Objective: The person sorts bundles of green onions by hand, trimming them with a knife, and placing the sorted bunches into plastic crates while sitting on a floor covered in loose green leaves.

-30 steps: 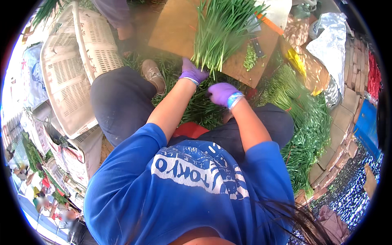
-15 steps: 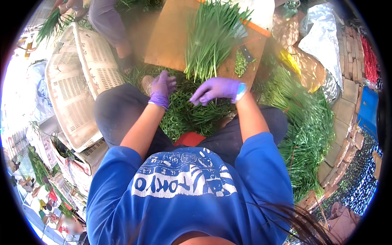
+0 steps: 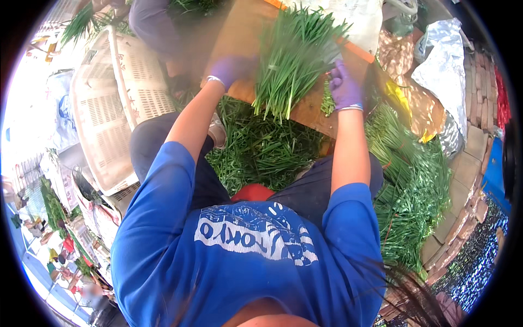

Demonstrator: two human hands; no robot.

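Observation:
A bunch of long green chives (image 3: 289,65) lies on the brown wooden board (image 3: 231,38), its pale stem ends toward me. My right hand (image 3: 346,86), in a purple glove, is closed at the board's right side where the knife's handle lay. The knife's grey blade (image 3: 332,53) shows just beyond my fingers, beside the chives; its handle is hidden in the grip. My left hand (image 3: 231,71), gloved likewise, is over the board just left of the bunch; its fingers are blurred. Short cut stem pieces (image 3: 327,101) lie beside my right hand.
Loose green leaves (image 3: 261,147) cover the ground between my legs. Tied chives (image 3: 408,185) are heaped at my right. A cream plastic crate (image 3: 144,82) stands at the left, with another person's leg (image 3: 155,24) behind it. A white sack (image 3: 357,22) lies beyond the board.
Both hands have moved forward onto the board, the left toward the bunch's left side. My right hand has reached the knife and closed on its handle.

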